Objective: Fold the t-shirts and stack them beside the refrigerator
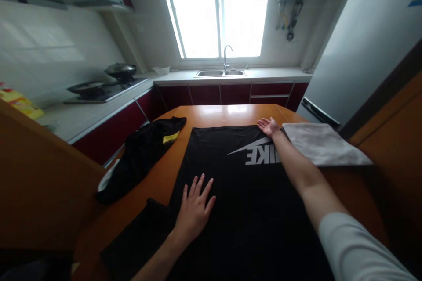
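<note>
A black T-shirt (227, 171) with a grey Nike logo lies spread over the wooden table, its hem toward the window and the lettering upside down to me. My left hand (195, 204) rests palm down on the shirt's left part, fingers spread. At the far right corner of the hem is my right hand (268, 126), palm turned up and fingers stretched out. It seems to hold nothing; whether its back touches the cloth I cannot tell. My right forearm crosses part of the logo.
Left on the table (214, 112) lies a crumpled black garment (145, 149) with a yellow patch. A folded light grey cloth (325, 142) lies at the right. Beyond are a sink (211, 73), a stove (114, 90) with pans, and a fridge (359, 44) on the right.
</note>
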`<state>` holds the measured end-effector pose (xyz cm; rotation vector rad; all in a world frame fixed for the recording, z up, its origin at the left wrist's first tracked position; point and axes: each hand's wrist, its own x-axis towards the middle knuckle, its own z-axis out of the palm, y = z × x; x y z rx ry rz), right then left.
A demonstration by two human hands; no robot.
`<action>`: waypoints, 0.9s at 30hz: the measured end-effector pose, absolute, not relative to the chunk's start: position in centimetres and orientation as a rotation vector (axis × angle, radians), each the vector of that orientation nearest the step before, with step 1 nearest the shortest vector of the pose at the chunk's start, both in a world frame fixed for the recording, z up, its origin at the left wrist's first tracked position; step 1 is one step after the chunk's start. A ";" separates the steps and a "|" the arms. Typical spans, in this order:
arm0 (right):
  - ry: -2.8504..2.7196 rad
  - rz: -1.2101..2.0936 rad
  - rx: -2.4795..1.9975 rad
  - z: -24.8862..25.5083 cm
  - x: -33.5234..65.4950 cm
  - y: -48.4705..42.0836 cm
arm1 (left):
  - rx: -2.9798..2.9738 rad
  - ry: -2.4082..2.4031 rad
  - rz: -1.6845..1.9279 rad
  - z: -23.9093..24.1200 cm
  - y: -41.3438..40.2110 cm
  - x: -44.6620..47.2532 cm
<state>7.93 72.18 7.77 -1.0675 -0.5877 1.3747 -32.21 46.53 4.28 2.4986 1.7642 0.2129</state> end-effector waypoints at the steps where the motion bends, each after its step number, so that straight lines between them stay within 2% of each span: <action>1: -0.604 1.394 -1.051 7.8 7.1 72.4 | 2.497 1.771 0.204 4.2 46.5 -32.2; 8: -0.752 2.041 -0.766 6.4 -2.3 72.0 | 2.509 1.765 0.197 3.7 46.5 -32.3; 10: -0.715 2.077 -0.779 6.1 -3.7 72.6 | 2.513 1.756 0.219 3.8 46.5 -32.4; 16: -0.537 1.803 -0.812 6.6 -5.7 76.2 | 2.489 1.735 0.241 4.5 46.2 -32.2; 18: -0.618 1.911 -0.750 6.8 -8.0 76.3 | 2.482 1.732 0.247 4.4 46.2 -32.2; 23: -0.953 2.515 -0.545 6.4 -15.8 75.6 | 2.483 1.721 0.267 4.1 46.2 -32.3; 25: -0.916 2.541 -0.641 6.3 -18.1 76.5 | 2.486 1.720 0.268 4.0 46.1 -32.3; 27: -0.786 2.357 -0.763 6.4 -19.6 78.0 | 2.485 1.722 0.264 4.0 46.1 -32.3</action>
